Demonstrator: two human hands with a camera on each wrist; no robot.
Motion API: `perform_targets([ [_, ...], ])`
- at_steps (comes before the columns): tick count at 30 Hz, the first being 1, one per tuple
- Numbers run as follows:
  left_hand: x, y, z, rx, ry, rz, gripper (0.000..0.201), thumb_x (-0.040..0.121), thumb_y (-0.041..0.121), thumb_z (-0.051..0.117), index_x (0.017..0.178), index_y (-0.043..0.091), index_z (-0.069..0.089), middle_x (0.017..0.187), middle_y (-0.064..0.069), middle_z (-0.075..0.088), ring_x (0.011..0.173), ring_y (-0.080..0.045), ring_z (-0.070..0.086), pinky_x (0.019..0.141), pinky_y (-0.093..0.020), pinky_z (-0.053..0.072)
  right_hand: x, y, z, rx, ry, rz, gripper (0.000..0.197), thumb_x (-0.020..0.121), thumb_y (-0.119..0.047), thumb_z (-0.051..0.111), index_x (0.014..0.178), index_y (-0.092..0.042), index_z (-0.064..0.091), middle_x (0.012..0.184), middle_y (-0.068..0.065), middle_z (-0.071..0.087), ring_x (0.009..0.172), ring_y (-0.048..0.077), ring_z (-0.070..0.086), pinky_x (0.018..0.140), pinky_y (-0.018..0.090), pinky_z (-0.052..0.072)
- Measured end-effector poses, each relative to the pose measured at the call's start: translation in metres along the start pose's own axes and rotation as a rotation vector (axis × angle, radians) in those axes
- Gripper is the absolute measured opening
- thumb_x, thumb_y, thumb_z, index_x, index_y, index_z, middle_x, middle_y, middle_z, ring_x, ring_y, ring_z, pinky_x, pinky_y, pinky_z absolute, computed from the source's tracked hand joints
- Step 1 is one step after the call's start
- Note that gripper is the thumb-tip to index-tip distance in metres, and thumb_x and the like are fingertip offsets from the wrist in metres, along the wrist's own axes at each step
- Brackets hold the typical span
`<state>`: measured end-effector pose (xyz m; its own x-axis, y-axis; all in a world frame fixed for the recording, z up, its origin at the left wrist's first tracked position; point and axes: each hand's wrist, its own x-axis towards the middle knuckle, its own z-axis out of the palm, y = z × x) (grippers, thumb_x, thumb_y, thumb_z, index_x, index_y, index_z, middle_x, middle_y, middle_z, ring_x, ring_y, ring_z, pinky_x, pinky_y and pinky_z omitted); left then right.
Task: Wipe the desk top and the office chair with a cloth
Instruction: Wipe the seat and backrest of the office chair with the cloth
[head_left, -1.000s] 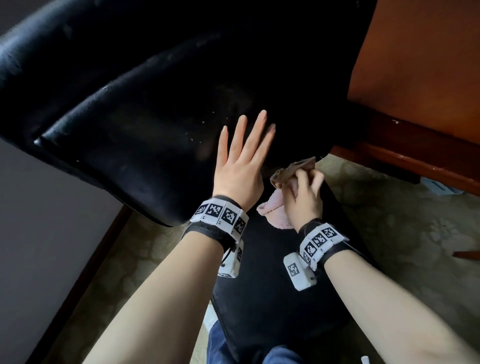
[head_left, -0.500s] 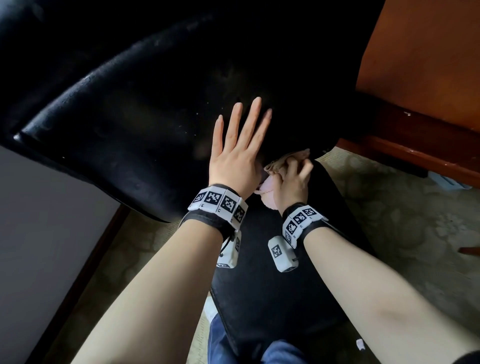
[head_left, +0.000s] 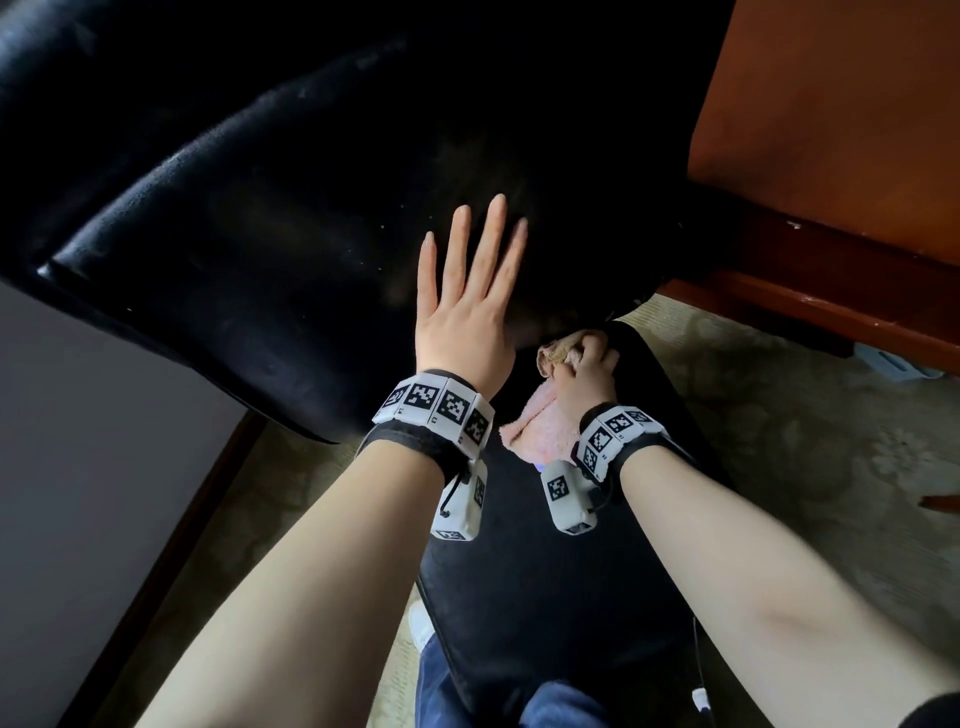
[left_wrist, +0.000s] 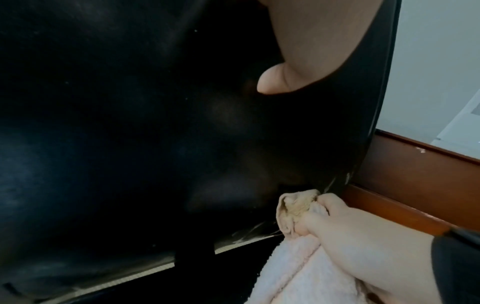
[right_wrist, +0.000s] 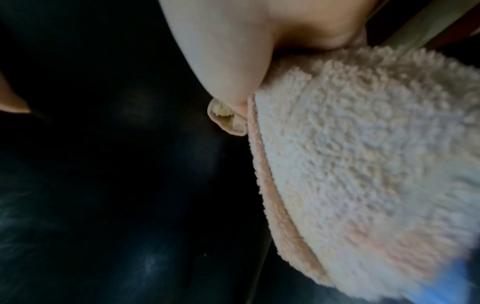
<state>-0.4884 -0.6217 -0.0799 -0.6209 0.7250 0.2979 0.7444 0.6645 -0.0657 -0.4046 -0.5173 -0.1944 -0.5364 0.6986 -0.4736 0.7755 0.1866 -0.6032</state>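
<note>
The left hand lies flat against the black leather back of the office chair. Its fingers are straight and slightly spread, with the palm against the leather. In the left wrist view only the thumb shows, lying against the dark surface.

The right hand sits just beside the left hand, low on the chair where the back meets the seat. Its fingers are curled tight around a bunched pink cloth. A tan edge of the cloth sticks out above the knuckles and touches the lower edge of the chair back. The rest of the cloth hangs below the hand over the seat. In the right wrist view the fluffy pile of the cloth fills the right half of the frame, beside the black leather.

A reddish-brown wooden worktop stands to the right of the chair, with its lower rail near the floor. A patterned carpet covers the floor. Marker bands wrap both wrists.
</note>
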Motion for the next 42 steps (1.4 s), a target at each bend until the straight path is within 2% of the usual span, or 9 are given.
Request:
perform_targets([
  [8,0.017,0.021,-0.01,-0.037,0.062,-0.004,0.095,0.062,-0.008,0.053,0.15,0.014,0.023,0.158,-0.007,0.014,0.143,-0.032,0.003,0.117,-0.042,-0.01,-0.017,0.013,-0.038,0.161,0.243,-0.369,0.037,0.086,-0.013,0.06,0.12,-0.007,0.046,0.13,0.01,0.034,0.101,0.03,0.054,0.074,0.038,0.049],
  [11,0.025,0.02,-0.008,-0.034,0.058,-0.012,0.094,0.063,-0.007,0.053,0.15,0.014,0.023,0.158,-0.008,0.015,0.143,-0.033,0.004,0.116,-0.041,-0.013,-0.012,0.0,-0.044,0.145,0.293,-0.469,0.037,0.086,-0.01,0.059,0.119,-0.006,0.045,0.136,0.017,0.03,0.097,0.034,0.055,0.072,0.03,0.042],
  [14,0.026,0.017,-0.003,-0.021,0.055,-0.014,0.093,0.064,-0.004,0.055,0.15,0.014,0.023,0.158,-0.009,0.016,0.143,-0.033,0.005,0.116,-0.041,-0.014,-0.003,-0.011,-0.038,0.102,0.323,-0.529,0.042,0.082,-0.009,0.061,0.112,-0.02,0.034,0.135,0.024,0.03,0.095,0.038,0.055,0.073,0.037,0.049],
  [17,0.027,0.017,0.002,-0.019,0.061,-0.017,0.091,0.065,0.0,0.055,0.15,0.014,0.024,0.157,-0.009,0.018,0.143,-0.033,0.005,0.116,-0.042,-0.014,0.001,-0.012,-0.025,0.032,0.357,-0.548,0.037,0.082,-0.018,0.056,0.11,-0.019,0.032,0.131,0.028,0.03,0.095,0.044,0.054,0.077,0.042,0.052],
  [20,0.028,0.016,0.005,-0.019,0.064,-0.02,0.09,0.067,0.002,0.054,0.15,0.013,0.023,0.157,-0.009,0.018,0.142,-0.032,0.003,0.115,-0.042,-0.015,0.002,-0.01,-0.015,-0.012,0.371,-0.491,0.033,0.084,-0.025,0.049,0.113,-0.014,0.041,0.129,0.022,0.026,0.097,0.043,0.052,0.079,0.043,0.053],
  [26,0.027,0.015,0.009,-0.028,0.066,-0.024,0.093,0.066,0.001,0.056,0.15,0.014,0.02,0.157,-0.009,0.017,0.143,-0.032,0.002,0.115,-0.043,-0.015,0.011,0.0,-0.001,-0.006,0.246,-0.359,0.035,0.083,-0.007,0.061,0.116,0.002,0.055,0.124,0.033,0.035,0.106,0.046,0.046,0.089,0.047,0.047],
  [33,0.027,0.015,0.007,-0.019,0.056,-0.007,0.09,0.068,0.002,0.054,0.151,0.014,0.019,0.157,-0.009,0.017,0.142,-0.032,0.002,0.114,-0.043,-0.015,0.026,0.016,0.004,-0.153,0.015,-0.031,0.034,0.094,-0.022,0.049,0.126,-0.013,0.043,0.13,0.021,0.029,0.108,0.04,0.049,0.085,0.036,0.042],
  [37,0.028,0.019,0.007,-0.016,0.062,-0.013,0.092,0.068,0.0,0.056,0.151,0.013,0.018,0.158,-0.009,0.014,0.142,-0.033,0.001,0.114,-0.044,-0.015,0.02,0.031,-0.006,-0.167,-0.006,-0.056,0.034,0.094,-0.021,0.049,0.126,-0.013,0.043,0.127,0.021,0.03,0.108,0.039,0.049,0.089,0.038,0.046],
  [42,0.03,0.029,0.003,-0.067,0.079,0.008,0.09,0.066,-0.004,0.055,0.149,0.009,0.02,0.155,-0.01,0.004,0.142,-0.035,0.0,0.114,-0.046,-0.015,0.002,0.035,-0.031,0.164,0.147,-0.184,0.032,0.089,-0.013,0.054,0.12,-0.014,0.048,0.126,0.007,0.03,0.105,0.026,0.051,0.085,0.029,0.043],
])
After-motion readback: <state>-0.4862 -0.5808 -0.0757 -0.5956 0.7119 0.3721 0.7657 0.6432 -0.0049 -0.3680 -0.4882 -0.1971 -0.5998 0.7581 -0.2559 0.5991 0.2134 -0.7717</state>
